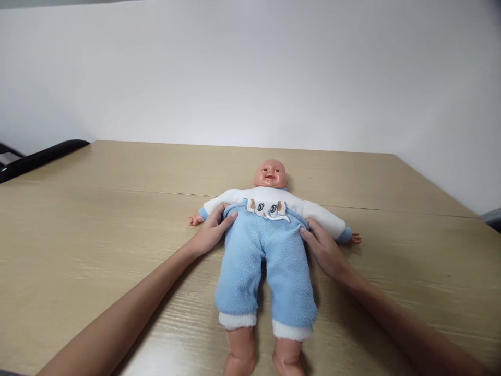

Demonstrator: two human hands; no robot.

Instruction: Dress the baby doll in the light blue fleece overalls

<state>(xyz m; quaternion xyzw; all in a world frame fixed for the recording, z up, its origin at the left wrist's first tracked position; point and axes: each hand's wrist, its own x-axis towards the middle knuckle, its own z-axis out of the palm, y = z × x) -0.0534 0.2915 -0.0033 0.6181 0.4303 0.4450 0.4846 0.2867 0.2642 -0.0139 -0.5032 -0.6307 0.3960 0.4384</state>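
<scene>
Left hand (213, 228) and right hand (321, 244) pinch the blue trousers (254, 240) at opposite sides of the waist (neither plainly nearer), the doll (270, 194) lying between them on the surface (117, 235), lengthwise near to far, head (270, 173) far.

Pale glare on the near tabletop (168, 344), soft light across the wall (250, 78)

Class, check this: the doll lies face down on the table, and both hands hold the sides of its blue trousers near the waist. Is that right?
Not quite. The head view shows the doll lying face up, not face down, on the table. The left hand and right hand do hold the sides of its blue trousers near the waist.
</scene>
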